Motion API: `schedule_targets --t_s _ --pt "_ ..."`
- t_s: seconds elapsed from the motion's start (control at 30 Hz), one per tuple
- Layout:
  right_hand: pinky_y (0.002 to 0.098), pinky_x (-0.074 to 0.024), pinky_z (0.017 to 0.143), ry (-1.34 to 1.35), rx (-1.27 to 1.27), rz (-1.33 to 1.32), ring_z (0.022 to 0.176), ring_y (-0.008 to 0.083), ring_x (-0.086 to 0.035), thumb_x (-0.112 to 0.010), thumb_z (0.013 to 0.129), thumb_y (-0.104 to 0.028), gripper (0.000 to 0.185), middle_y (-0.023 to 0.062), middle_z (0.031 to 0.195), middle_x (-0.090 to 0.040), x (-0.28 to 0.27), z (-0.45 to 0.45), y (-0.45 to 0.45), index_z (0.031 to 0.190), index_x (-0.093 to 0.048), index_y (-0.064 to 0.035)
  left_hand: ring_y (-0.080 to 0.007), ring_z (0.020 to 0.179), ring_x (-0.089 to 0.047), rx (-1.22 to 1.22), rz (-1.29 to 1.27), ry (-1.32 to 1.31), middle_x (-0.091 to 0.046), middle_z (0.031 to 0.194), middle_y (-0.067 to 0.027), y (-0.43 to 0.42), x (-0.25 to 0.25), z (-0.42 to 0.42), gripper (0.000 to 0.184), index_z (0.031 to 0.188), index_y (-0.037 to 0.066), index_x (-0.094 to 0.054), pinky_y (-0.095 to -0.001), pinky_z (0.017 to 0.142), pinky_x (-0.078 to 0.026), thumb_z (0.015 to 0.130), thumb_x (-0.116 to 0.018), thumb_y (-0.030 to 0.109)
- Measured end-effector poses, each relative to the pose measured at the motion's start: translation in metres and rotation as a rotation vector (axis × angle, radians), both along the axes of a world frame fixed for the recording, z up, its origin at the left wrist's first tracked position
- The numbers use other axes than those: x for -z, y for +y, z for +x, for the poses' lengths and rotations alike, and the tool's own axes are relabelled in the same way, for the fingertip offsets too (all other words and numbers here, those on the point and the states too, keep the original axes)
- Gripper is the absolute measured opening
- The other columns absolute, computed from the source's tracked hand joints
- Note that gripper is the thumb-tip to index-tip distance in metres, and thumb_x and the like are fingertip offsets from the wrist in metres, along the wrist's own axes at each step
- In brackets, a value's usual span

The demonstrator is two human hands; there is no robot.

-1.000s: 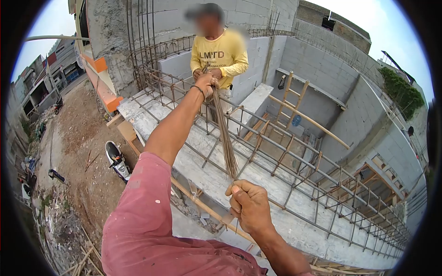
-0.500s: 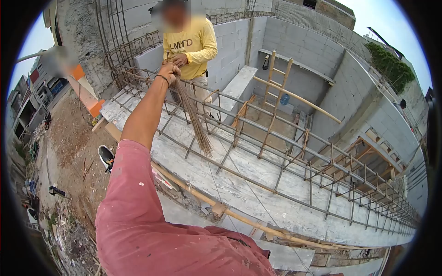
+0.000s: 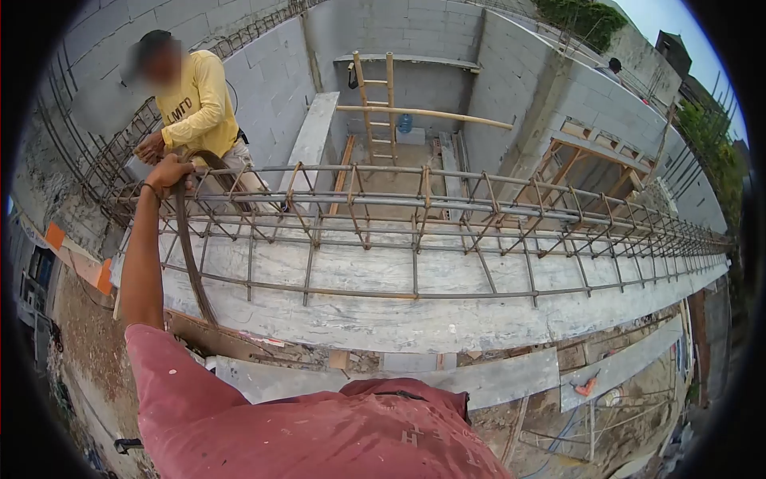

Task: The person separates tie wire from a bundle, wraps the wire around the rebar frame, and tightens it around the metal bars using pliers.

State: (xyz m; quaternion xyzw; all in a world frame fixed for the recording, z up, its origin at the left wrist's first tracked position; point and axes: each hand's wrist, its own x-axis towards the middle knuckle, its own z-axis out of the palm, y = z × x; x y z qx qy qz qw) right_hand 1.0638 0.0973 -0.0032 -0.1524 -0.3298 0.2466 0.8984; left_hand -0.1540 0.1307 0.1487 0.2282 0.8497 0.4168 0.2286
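Observation:
My left hand (image 3: 169, 172), at the end of my stretched-out arm, is closed around a bundle of thin tie wire (image 3: 190, 259). The strands bend over at my fist, and their long tail hangs down across the rebar cage (image 3: 415, 247). Just beyond my fist are the hands (image 3: 150, 148) of a co-worker in a yellow shirt (image 3: 209, 104); whether they hold anything is too small to tell. Nothing of my right hand shows.
The rebar cage runs rightward above a grey formwork board (image 3: 375, 319). Behind it are a bamboo ladder (image 3: 377, 112), a horizontal bamboo pole (image 3: 431, 117) and block walls (image 3: 279, 72). Upright bars (image 3: 68, 136) stand at left. Below lies rubble ground (image 3: 88, 343).
My view has swung right, so the co-worker and my left hand now appear farther left. The wire bundle, fanned out and straighter before, now hangs bent over in my left hand.

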Motion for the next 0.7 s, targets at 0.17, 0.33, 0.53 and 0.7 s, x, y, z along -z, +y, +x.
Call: schedule_targets --t_s 0.17,0.33,0.53,0.7 --pt "0.0287 -0.0322 0.055 0.007 -0.031 0.079 0.058 0.013 -0.034 -0.063 0.098 -0.011 0.015 0.0021 0.064 -0.044 0.011 0.011 0.004 0.093 -0.06 0.0027 -0.0336 0.082 -0.071 0.089 -0.366 0.933 -0.068 0.086 -0.0199 -0.012 0.022 -0.02 0.039 0.11 -0.006 -0.06 -0.0417 0.072 -0.054 0.082 -0.076 0.016" --pt "0.0329 -0.0344 0.067 -0.048 -0.198 0.114 0.064 0.0159 -0.034 -0.052 0.104 -0.015 0.02 0.0041 0.067 -0.039 0.02 -0.003 0.039 0.1 -0.058 0.0035 -0.0455 0.091 -0.063 0.275 -0.533 1.024 -0.064 0.09 -0.0285 0.002 0.029 -0.039 0.036 0.092 -0.007 -0.059 -0.0475 0.079 -0.05 0.078 -0.078 0.021" --pt "0.0312 -0.0384 0.068 0.04 -0.142 0.013 0.066 0.0148 -0.041 -0.056 0.102 -0.016 0.017 0.0025 0.073 -0.047 0.044 -0.037 0.077 0.108 -0.06 -0.0015 -0.0383 0.072 -0.058 0.277 -0.46 0.884 -0.059 0.076 -0.0259 -0.006 0.043 -0.073 0.044 0.081 -0.006 -0.06 -0.0463 0.064 -0.042 0.098 -0.06 0.034" --pt "0.0307 -0.0422 0.066 0.205 -0.053 -0.124 0.066 0.0136 -0.045 -0.056 0.103 -0.019 0.018 0.0018 0.074 -0.052 0.08 -0.04 0.088 0.11 -0.06 -0.0035 -0.0308 0.124 -0.057 0.217 0.087 1.261 -0.06 0.132 -0.022 0.0 0.037 -0.053 0.045 0.138 -0.003 -0.051 -0.0393 0.104 -0.044 0.103 -0.057 0.024"
